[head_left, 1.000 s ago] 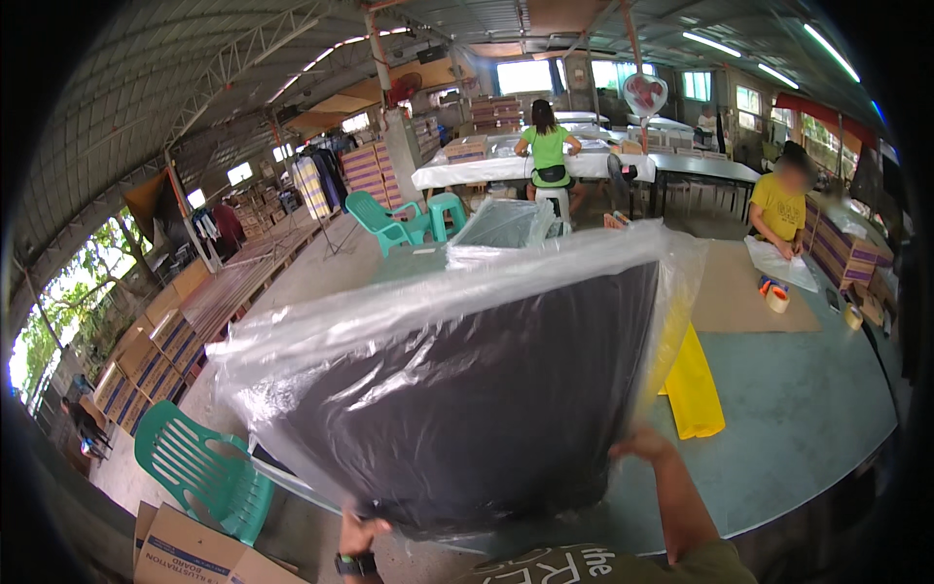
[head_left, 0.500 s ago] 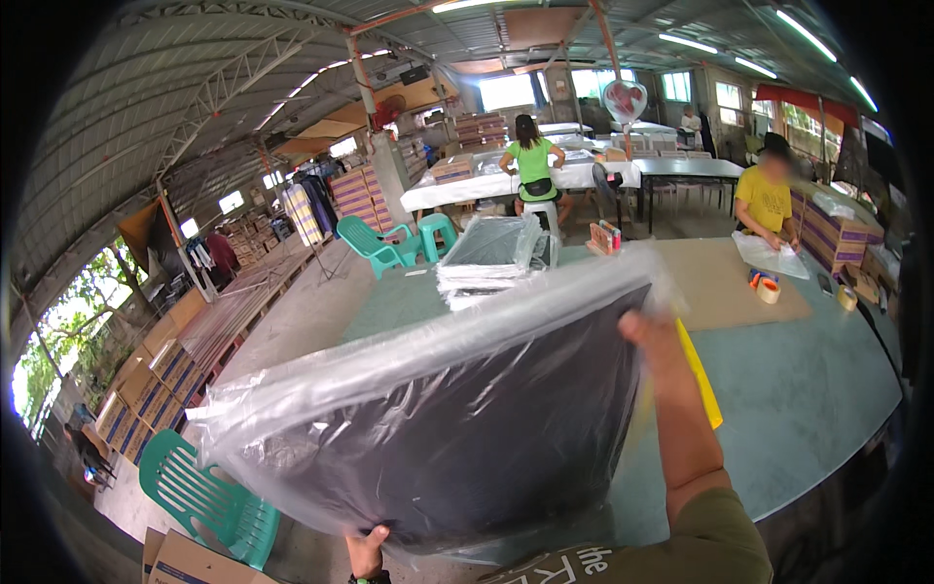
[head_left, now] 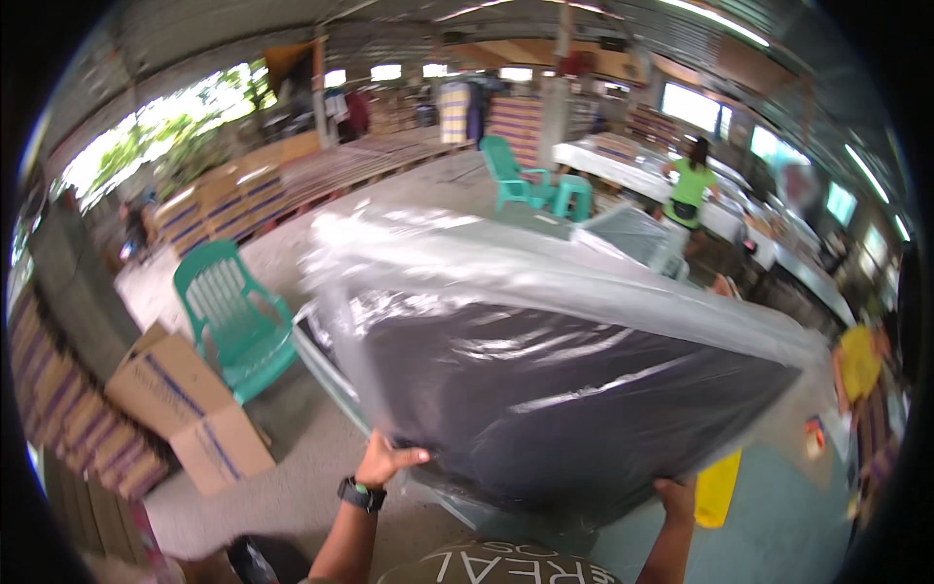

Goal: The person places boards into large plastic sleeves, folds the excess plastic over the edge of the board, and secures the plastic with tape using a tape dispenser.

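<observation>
A large dark flat panel [head_left: 545,399], wrapped in a loose clear plastic bag, is held tilted in front of my body. My left hand [head_left: 387,460] grips its lower left edge, thumb on the dark face and fingers out of sight behind. At the lower right corner, my right hand [head_left: 675,496] is closed on the edge, with its fingers partly hidden. Excess plastic [head_left: 467,248] stands along the top. Beneath the panel shows the green tabletop [head_left: 769,506], with a yellow flat piece [head_left: 717,490] near my right hand.
A green plastic chair [head_left: 229,311] and an opened cardboard box [head_left: 199,409] are at my left, by stacked cartons [head_left: 73,399]. Another green chair [head_left: 511,175] and a stool [head_left: 573,198] stand farther off. Past the table are a person in green [head_left: 693,185] and one in yellow [head_left: 858,362].
My view has swung left. My right hand has moved from the panel's upper right side to its lower right corner, and the panel has turned with me. My left hand keeps its hold.
</observation>
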`<act>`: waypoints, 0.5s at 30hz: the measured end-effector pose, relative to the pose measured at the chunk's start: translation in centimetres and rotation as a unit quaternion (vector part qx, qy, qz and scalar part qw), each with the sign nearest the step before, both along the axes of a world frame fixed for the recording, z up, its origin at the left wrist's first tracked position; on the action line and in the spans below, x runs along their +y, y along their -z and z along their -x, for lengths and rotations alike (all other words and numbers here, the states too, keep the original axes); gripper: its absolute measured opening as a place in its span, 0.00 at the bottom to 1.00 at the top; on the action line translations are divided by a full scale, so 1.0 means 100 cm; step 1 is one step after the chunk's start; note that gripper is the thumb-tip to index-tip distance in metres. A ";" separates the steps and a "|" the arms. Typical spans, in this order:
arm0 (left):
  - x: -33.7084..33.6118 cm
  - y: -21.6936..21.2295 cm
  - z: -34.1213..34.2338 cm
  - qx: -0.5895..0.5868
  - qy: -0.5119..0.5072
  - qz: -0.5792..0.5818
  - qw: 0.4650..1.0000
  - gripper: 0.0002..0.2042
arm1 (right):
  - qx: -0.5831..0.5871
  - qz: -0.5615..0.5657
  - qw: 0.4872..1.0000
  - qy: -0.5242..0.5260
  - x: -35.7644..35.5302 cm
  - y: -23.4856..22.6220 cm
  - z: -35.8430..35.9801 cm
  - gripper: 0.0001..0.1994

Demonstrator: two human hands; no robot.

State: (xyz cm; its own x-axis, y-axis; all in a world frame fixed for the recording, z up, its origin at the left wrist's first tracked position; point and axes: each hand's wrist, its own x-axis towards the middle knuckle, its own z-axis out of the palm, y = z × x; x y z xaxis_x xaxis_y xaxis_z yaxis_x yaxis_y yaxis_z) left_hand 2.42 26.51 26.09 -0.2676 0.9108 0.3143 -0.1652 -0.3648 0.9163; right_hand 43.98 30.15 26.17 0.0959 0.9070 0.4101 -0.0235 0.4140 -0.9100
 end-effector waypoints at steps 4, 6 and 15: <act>0.001 -0.073 0.018 0.114 -0.017 -0.043 0.992 0.24 | 0.041 -0.025 0.999 -0.003 0.014 -0.037 0.014 0.47; -0.001 -0.070 0.029 0.102 -0.003 -0.036 0.994 0.17 | 0.006 -0.018 1.000 -0.020 0.022 -0.039 0.022 0.46; -0.019 0.006 0.011 -0.003 0.059 0.044 0.997 0.22 | 0.148 0.090 0.982 0.070 -0.015 0.055 0.025 0.40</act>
State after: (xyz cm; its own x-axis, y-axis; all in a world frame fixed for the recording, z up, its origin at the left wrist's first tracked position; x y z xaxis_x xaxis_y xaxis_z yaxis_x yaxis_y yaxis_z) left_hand 1.37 24.62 25.47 -0.1591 0.9598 0.2311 -0.2074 -0.2614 0.9427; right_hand 41.53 28.68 20.71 0.3154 0.9319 0.1792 -0.2521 0.2643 -0.9309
